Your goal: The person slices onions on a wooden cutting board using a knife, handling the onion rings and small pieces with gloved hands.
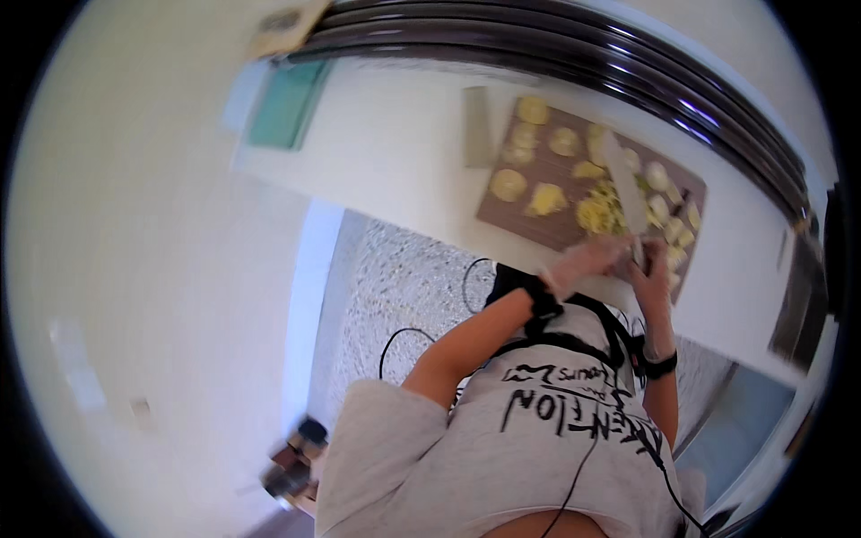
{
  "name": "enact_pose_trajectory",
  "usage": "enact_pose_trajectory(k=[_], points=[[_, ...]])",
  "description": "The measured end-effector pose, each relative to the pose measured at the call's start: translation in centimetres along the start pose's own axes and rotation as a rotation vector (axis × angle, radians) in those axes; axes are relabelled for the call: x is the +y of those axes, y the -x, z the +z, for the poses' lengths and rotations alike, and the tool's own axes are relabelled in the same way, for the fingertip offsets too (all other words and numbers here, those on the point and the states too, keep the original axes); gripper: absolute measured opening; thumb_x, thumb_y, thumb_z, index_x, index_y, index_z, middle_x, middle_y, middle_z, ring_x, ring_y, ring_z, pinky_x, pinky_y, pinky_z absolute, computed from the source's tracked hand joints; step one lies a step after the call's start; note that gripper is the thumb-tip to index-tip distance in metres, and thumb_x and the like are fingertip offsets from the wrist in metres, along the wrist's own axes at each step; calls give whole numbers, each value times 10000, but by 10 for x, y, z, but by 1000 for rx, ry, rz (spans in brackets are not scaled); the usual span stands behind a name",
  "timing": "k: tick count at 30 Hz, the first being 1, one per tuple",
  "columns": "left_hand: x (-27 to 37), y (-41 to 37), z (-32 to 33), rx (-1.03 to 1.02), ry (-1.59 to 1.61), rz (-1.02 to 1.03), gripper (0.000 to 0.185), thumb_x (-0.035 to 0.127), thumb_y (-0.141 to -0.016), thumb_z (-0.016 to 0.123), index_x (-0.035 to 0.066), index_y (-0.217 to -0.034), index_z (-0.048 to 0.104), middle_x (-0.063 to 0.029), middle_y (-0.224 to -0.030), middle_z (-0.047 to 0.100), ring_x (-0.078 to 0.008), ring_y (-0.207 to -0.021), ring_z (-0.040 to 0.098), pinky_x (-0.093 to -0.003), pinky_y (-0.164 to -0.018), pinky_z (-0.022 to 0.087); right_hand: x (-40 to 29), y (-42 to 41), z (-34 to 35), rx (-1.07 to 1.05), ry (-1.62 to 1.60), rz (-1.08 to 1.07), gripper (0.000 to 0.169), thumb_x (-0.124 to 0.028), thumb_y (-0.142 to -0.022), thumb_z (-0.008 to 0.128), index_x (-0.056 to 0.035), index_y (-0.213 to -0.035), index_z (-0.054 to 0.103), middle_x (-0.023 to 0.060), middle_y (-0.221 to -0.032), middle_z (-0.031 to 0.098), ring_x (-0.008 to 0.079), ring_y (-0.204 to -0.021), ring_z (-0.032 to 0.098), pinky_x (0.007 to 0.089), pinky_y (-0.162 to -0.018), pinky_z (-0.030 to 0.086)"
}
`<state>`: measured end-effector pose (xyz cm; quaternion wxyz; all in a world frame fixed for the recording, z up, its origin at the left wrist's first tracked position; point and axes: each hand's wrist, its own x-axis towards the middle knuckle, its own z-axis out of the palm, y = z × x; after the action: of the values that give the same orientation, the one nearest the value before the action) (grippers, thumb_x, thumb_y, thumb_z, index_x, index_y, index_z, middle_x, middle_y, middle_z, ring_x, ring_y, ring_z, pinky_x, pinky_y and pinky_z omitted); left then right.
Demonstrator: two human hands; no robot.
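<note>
A large knife (625, 178) with a pale, broad blade points away from me over a brown cutting board (521, 218). Its handle end is in my right hand (654, 269), which wears a clear glove. My left hand (592, 261), also gloved, reaches in from the left, its fingertips at the heel of the blade; blur hides whether they grip it. Beneath the blade is a heap of yellow-green shreds (601, 210). Round yellow slices (508, 185) and a small yellow pile (546, 200) are spread on the board's left. Pale cut chunks (659, 208) cover its right side.
The board rests on a white counter (397, 134). A flat greyish strip (477, 128) lies left of it, and a teal rectangular object (288, 104) farther left. Dark glossy bands (538, 50) run along the back. A dark panel (799, 309) is at right.
</note>
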<state>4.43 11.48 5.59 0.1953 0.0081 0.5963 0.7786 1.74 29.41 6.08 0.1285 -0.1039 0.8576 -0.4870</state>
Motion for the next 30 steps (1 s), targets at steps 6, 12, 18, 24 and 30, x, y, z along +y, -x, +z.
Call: enact_pose_trajectory(k=[6,12,18,24,30], points=[[-40,-32,16,243,-695,219,350,250,-933,445,49,-1214,497,-118,-776,609,-247,-708,628,-323,-585,496,-15,-8,5,-99,-95,33,433,-21,-819,590,-30,-1207,399,100,-1105,518,191,-1053,494,297,-935,369],[-3,-23,-14,227,-1572,542,406,152,-837,528,57,-1227,472,-147,-1066,588,-278,-954,598,-373,-769,505,-32,-16,-5,-136,-74,81,382,-2,-829,554,-24,-1184,415,103,-1083,524,178,-1013,504,295,-897,381],[9,128,-146,802,-1070,205,290,108,-856,528,45,-1136,566,-115,-1098,581,-206,-1023,547,-334,-872,438,-40,-22,-33,-99,-56,54,369,-16,-829,547,-10,-1173,412,103,-996,552,149,-901,521,275,-811,405],[-81,370,-171,1594,-348,-411,306,266,-837,518,-26,-817,607,-137,-626,548,-210,-576,523,-365,-557,415,-58,-21,-32,-12,-117,140,332,-41,-835,559,-9,-1135,419,115,-965,568,138,-856,524,262,-773,413],[-128,358,-125,1737,320,-148,242,221,-825,532,10,-780,640,-36,-534,527,-108,-434,442,-255,-416,313,-76,-23,-19,-86,-81,186,364,-49,-831,559,8,-1159,414,116,-1006,558,144,-856,530,249,-753,427]])
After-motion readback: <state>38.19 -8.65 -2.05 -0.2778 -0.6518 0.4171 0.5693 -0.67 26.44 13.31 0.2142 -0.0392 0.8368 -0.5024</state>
